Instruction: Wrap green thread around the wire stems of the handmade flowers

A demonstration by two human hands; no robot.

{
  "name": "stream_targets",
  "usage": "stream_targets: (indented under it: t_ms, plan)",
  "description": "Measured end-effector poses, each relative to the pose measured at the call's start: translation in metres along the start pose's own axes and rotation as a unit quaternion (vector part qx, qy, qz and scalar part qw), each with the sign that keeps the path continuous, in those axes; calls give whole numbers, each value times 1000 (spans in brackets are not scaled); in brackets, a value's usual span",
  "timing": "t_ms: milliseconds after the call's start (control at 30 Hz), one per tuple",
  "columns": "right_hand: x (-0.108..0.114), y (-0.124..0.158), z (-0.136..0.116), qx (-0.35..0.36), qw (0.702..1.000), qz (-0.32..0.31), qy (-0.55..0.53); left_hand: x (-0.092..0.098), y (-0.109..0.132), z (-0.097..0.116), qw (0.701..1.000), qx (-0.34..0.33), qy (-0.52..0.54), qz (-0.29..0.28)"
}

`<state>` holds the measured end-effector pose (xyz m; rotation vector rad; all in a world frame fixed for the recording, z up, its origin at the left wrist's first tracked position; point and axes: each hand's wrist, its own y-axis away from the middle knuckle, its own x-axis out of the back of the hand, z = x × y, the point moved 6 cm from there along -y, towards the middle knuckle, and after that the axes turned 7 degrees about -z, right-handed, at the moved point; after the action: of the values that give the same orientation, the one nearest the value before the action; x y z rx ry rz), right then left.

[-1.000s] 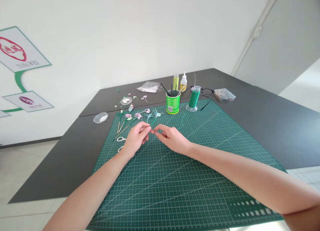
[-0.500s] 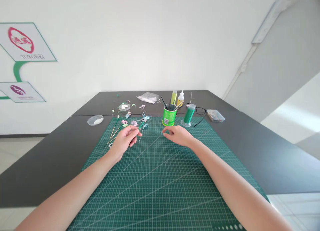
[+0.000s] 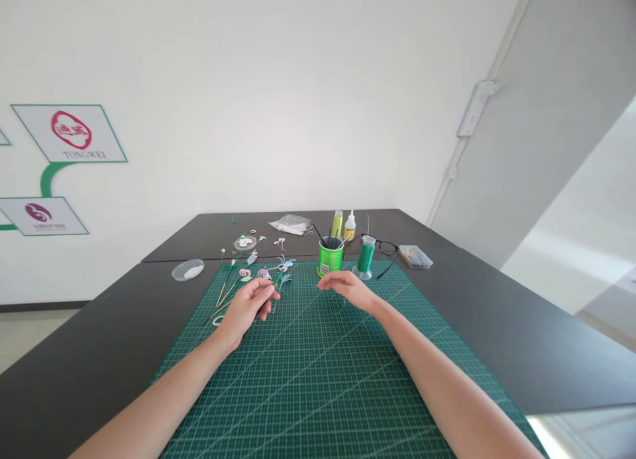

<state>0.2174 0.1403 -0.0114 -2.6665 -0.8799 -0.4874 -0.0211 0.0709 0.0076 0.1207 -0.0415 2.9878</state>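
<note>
My left hand (image 3: 248, 306) rests on the green cutting mat (image 3: 322, 379) with fingers curled round the green stem of a small blue-petalled paper flower (image 3: 283, 268). My right hand (image 3: 348, 288) hovers a little to the right, fingers loosely curled, thumb and forefinger close together; whether anything is between them is too small to make out. Several more small paper flowers on stems (image 3: 238, 280) lie at the mat's far left corner. Just beyond my right hand stands a green can (image 3: 330, 258) holding tools.
A green wire spool (image 3: 365, 255), two glue bottles (image 3: 344, 225), black glasses (image 3: 385, 249), a clear plastic box (image 3: 415, 256), a clear bag (image 3: 289, 224) and a round lid (image 3: 187, 270) sit on the dark table (image 3: 99, 340). Scissor handles (image 3: 217, 320) lie by my left wrist.
My hands, touching at the flower stem a second ago, have parted; the left kept the flower, the right moved right. The camera has tilted upward, showing more wall.
</note>
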Motion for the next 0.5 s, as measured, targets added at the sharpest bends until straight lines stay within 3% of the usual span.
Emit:
stream_targets:
  t_ms: [100,200,333,500]
  plan:
    - [12,1,2,7,995,88,35,-1,-3,0,1000,-4,-8,-9]
    - [21,4,0,-16,974,159,158,-3,-5,-1,999,-8,-19,-24]
    - [25,8,-8,-51,933,210,287,-3,-7,-3,999,-16,-24,-30]
    - [10,7,-24,1,913,256,317,-8,-9,-8,1000,-8,9,-29]
